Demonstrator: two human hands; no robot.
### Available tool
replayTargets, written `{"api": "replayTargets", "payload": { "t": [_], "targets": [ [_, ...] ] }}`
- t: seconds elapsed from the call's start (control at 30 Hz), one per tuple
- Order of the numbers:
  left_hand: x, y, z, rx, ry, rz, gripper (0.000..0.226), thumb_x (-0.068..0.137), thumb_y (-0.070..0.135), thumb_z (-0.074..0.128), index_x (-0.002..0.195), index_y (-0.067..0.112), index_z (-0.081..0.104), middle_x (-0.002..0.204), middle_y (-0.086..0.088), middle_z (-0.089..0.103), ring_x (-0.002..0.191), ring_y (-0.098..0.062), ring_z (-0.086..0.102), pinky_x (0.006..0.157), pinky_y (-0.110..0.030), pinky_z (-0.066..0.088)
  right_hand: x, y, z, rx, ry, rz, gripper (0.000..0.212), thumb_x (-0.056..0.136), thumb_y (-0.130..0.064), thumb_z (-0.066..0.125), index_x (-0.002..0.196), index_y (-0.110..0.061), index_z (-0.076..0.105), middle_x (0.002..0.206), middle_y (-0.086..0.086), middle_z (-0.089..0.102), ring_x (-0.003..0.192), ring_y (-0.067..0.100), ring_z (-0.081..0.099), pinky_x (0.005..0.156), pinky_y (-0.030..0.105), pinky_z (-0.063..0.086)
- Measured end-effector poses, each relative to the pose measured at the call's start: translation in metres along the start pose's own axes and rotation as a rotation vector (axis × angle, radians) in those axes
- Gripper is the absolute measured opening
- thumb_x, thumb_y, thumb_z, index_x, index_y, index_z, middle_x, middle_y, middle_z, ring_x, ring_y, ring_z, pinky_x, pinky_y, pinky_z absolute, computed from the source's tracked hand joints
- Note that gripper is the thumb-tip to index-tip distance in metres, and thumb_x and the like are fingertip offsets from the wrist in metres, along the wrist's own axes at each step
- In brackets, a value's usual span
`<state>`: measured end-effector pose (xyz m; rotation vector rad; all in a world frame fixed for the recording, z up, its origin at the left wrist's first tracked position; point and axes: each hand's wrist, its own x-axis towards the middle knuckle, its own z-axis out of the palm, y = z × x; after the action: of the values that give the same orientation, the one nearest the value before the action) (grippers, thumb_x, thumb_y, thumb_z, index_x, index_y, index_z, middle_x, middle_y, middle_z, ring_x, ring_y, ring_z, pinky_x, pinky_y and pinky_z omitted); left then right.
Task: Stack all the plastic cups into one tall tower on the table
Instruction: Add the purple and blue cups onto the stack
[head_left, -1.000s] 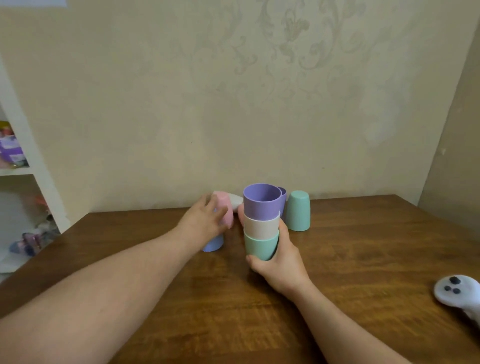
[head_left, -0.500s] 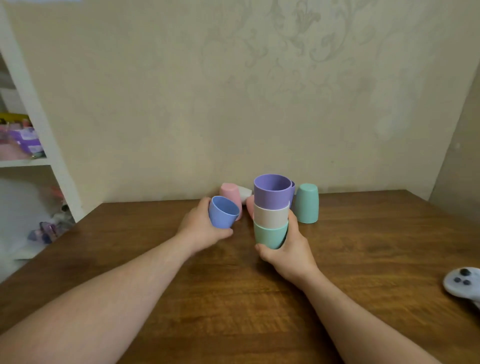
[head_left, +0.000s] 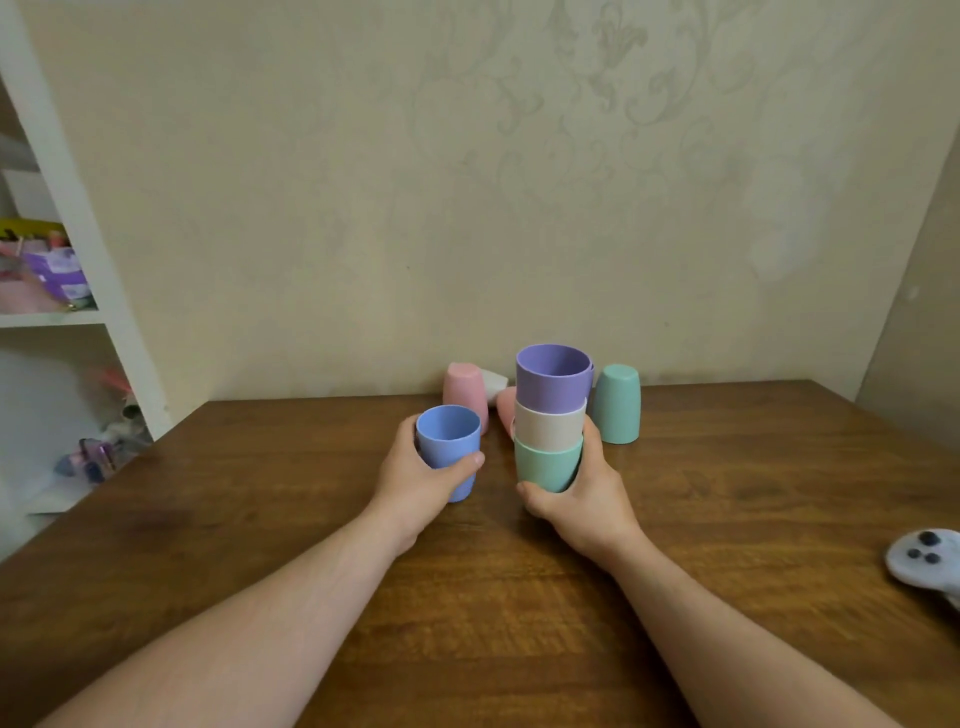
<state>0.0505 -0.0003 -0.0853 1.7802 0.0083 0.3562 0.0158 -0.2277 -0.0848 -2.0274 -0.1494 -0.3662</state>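
My left hand (head_left: 415, 478) grips a blue cup (head_left: 448, 441), upright with its mouth up, just left of the stack. My right hand (head_left: 587, 493) holds a nested stack (head_left: 550, 421) by its green bottom cup; a cream cup sits in that and a purple cup (head_left: 554, 384) on top. Behind, near the wall, a pink cup (head_left: 464, 387) stands upside down, a white cup (head_left: 493, 383) lies partly hidden behind it, and another pink cup (head_left: 506, 410) shows beside the stack. A green cup (head_left: 616, 404) stands upside down at the right.
The wooden table (head_left: 519, 597) runs to the wall. A white game controller (head_left: 930, 561) lies at the table's right edge. A white shelf unit (head_left: 67, 218) with toys stands left of the table.
My left hand has taken the blue cup from beside the pink cup, turned it mouth up and brought it nearer, next to the stack. The right hand has stayed on the stack.
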Motion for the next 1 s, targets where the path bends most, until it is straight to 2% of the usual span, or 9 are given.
{"api": "replayTargets", "payload": {
  "t": [0.1,0.17,0.27,0.4,0.53,0.67,0.77,0.87,1.0],
  "targets": [
    [0.007,0.033,0.005,-0.143,0.049,0.043,0.060,0.083,0.026,0.100,0.126,0.039,0.061,0.125,0.016,0.073,0.103,0.008,0.071,0.079,-0.021,0.055,0.000,-0.001,-0.001,0.004,0.003,-0.003,0.098,0.068,-0.044,0.086,0.129,-0.083,0.020,0.116,-0.036,0.063,0.104,-0.007,0.065,0.085,0.029,0.055],
    [0.013,0.074,0.009,-0.245,0.067,0.116,0.051,0.083,0.026,0.099,0.118,0.038,0.063,0.121,0.017,0.074,0.092,0.016,0.073,0.075,-0.016,0.058,-0.001,-0.001,-0.001,0.005,0.007,0.003,0.100,0.068,-0.044,0.086,0.126,-0.086,0.016,0.117,-0.034,0.065,0.104,-0.007,0.065,0.085,0.028,0.055],
    [0.019,0.146,0.014,-0.348,0.087,0.227,0.055,0.074,0.043,0.091,0.121,0.035,0.064,0.118,0.018,0.076,0.089,0.017,0.073,0.072,-0.009,0.057,-0.001,-0.002,-0.002,0.007,0.004,0.008,0.101,0.067,-0.045,0.087,0.126,-0.086,0.016,0.116,-0.033,0.066,0.103,-0.008,0.065,0.086,0.028,0.055],
    [0.020,0.202,0.029,-0.309,0.012,0.326,0.059,0.075,0.048,0.090,0.126,0.034,0.062,0.122,0.017,0.075,0.093,0.013,0.074,0.077,-0.014,0.058,-0.002,-0.002,-0.002,0.017,0.003,0.006,0.101,0.066,-0.047,0.086,0.128,-0.086,0.017,0.116,-0.033,0.067,0.103,-0.006,0.066,0.089,0.032,0.057],
    [0.017,0.196,0.048,-0.151,-0.092,0.302,0.053,0.078,0.041,0.097,0.118,0.041,0.063,0.115,0.020,0.075,0.086,0.014,0.074,0.068,-0.014,0.060,-0.003,-0.004,-0.002,0.033,0.000,0.000,0.101,0.066,-0.047,0.086,0.130,-0.084,0.018,0.117,-0.029,0.069,0.102,0.000,0.070,0.092,0.039,0.062],
    [0.007,0.155,0.055,-0.082,-0.192,0.125,0.055,0.070,0.037,0.101,0.114,0.041,0.068,0.119,0.016,0.080,0.106,-0.008,0.080,0.088,-0.037,0.067,-0.002,-0.004,-0.002,0.024,0.001,-0.021,0.101,0.066,-0.049,0.085,0.131,-0.085,0.017,0.116,-0.030,0.070,0.101,0.001,0.071,0.090,0.042,0.063],
    [-0.001,0.141,0.058,-0.161,-0.197,0.028,0.069,0.052,0.053,0.096,0.115,0.043,0.069,0.129,0.012,0.078,0.118,-0.017,0.078,0.098,-0.044,0.066,-0.001,-0.002,-0.002,0.024,0.001,-0.026,0.100,0.065,-0.049,0.085,0.132,-0.083,0.018,0.116,-0.027,0.071,0.101,0.002,0.072,0.089,0.043,0.063],
    [0.000,0.140,0.063,-0.167,-0.216,0.031,0.061,0.064,0.047,0.096,0.117,0.044,0.065,0.125,0.014,0.078,0.120,-0.015,0.077,0.091,-0.038,0.064,0.000,0.000,-0.002,0.031,0.005,-0.016,0.100,0.065,-0.049,0.085,0.129,-0.085,0.018,0.116,-0.028,0.070,0.101,0.001,0.071,0.089,0.041,0.063],
    [-0.002,0.128,0.065,-0.144,-0.242,0.098,0.073,0.073,0.032,0.100,0.133,0.037,0.059,0.107,0.035,0.078,0.097,0.008,0.078,0.077,-0.019,0.063,-0.001,-0.002,-0.002,0.038,0.005,-0.013,0.098,0.066,-0.049,0.086,0.129,-0.084,0.020,0.116,-0.031,0.069,0.102,-0.003,0.069,0.089,0.035,0.061]
  ]
}}
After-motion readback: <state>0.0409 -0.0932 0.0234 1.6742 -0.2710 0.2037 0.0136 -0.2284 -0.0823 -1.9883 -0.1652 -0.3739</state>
